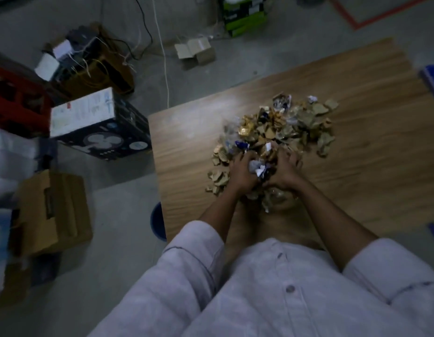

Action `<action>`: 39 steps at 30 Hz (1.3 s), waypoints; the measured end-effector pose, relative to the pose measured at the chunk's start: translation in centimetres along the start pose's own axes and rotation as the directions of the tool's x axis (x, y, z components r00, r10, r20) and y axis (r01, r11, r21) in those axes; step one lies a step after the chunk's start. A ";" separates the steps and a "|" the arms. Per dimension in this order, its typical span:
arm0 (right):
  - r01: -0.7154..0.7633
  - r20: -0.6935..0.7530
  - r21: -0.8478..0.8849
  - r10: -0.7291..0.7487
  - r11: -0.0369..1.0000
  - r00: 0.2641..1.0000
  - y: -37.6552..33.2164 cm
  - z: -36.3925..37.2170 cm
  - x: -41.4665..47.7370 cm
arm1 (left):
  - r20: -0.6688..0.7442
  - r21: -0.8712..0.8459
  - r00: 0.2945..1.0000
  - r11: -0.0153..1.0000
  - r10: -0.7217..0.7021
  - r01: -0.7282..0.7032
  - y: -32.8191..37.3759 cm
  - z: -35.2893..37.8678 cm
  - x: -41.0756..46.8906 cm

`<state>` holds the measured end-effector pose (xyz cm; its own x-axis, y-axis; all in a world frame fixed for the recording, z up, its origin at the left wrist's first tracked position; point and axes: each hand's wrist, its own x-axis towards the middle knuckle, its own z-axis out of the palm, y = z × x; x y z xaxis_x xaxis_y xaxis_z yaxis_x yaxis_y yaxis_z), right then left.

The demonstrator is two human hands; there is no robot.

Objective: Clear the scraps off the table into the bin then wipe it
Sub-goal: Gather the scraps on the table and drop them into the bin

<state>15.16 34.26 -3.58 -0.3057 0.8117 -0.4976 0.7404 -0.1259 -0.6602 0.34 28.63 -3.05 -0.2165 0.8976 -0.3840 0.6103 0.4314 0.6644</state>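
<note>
Brown card bits and glinting foil wrappers, the scraps (287,128) lay heaped in the middle of the wooden table (371,171). The left hand (242,170) and right hand (284,172) sat close together at the heap's near edge, fingers curled round a bunch. Light, loose, crinkly stuff, I reckoned, apt to spill; best scooped from beneath with both palms cupped. The blue bin (158,222) peeked out below the table's left edge.
</note>
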 end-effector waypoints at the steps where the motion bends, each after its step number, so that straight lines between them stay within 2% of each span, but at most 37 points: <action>1: 0.010 -0.025 0.009 -0.010 1.000 1.000 -0.1 0.0 -0.3 | 0.003 -0.011 1.000 1.000 0.017 -0.017 0.4 -0.3 -0.1; 4: 0.026 -0.095 -0.008 -0.026 1.000 0.995 -0.7 0.0 -1.3 | 0.074 -0.138 0.996 0.990 0.050 -0.039 1.3 -0.2 -0.6; 8: 0.129 -0.072 -0.018 -0.130 0.991 0.989 -1.0 0.4 -1.9 | 0.191 -0.484 0.980 0.864 -0.050 0.139 1.9 1.3 -1.7; 13: 0.205 -0.170 0.085 -0.189 0.975 0.967 -0.7 0.3 -3.1 | 0.212 -0.705 0.947 0.633 -0.242 0.320 3.3 1.4 -2.0; 18: 0.160 -0.236 0.173 -0.117 0.972 0.965 -0.8 -0.2 -2.9 | 0.156 -0.913 0.925 0.306 -0.347 0.269 5.1 1.4 -2.1; 20: 0.126 -0.249 0.199 -0.074 0.972 0.966 -0.7 -0.7 -2.7 | 0.081 -0.944 0.893 0.254 -0.442 0.211 4.8 0.8 -1.7; 23: 0.062 -0.277 0.249 0.010 0.966 0.961 -0.1 -2.0 -2.4 | -0.039 -0.926 0.834 0.334 -0.550 0.176 2.8 -0.3 -0.7; 25: 0.061 -0.304 0.315 0.039 0.947 0.952 0.2 -2.8 -2.3 | 0.002 -0.923 0.849 0.326 -0.528 0.206 2.4 -1.0 -1.2; 27: 0.051 -0.318 0.380 0.079 0.923 0.945 0.0 -3.3 -2.3 | 0.134 -0.944 0.859 0.199 -0.495 0.262 2.1 -0.9 -1.8; 29: 0.057 -0.324 0.465 0.110 0.883 0.939 -0.4 -3.5 -2.3 | 0.239 -0.943 0.838 0.088 -0.490 0.320 2.0 -0.6 -2.2; 32: 0.109 -0.354 0.532 0.104 0.839 0.929 -1.6 -3.8 -2.6 | 0.290 -0.951 0.808 -0.061 -0.514 0.302 2.5 0.3 -2.4; 36: 0.136 -0.334 0.491 0.041 0.861 0.942 -2.9 -3.8 -3.8 | 0.265 -0.964 0.808 -0.113 -0.526 0.242 4.0 0.6 -2.6; 39: 0.198 -0.300 0.367 -0.086 0.909 0.950 -2.8 -3.7 -5.4 | 0.205 -0.978 0.876 -0.069 -0.436 0.194 4.4 -0.4 -1.9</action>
<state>16.91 32.31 3.06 -0.1751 0.9530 -0.2473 0.3921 -0.1629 -0.9054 3.13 28.86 0.81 -0.2996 0.5801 -0.7575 -0.8301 0.2329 0.5067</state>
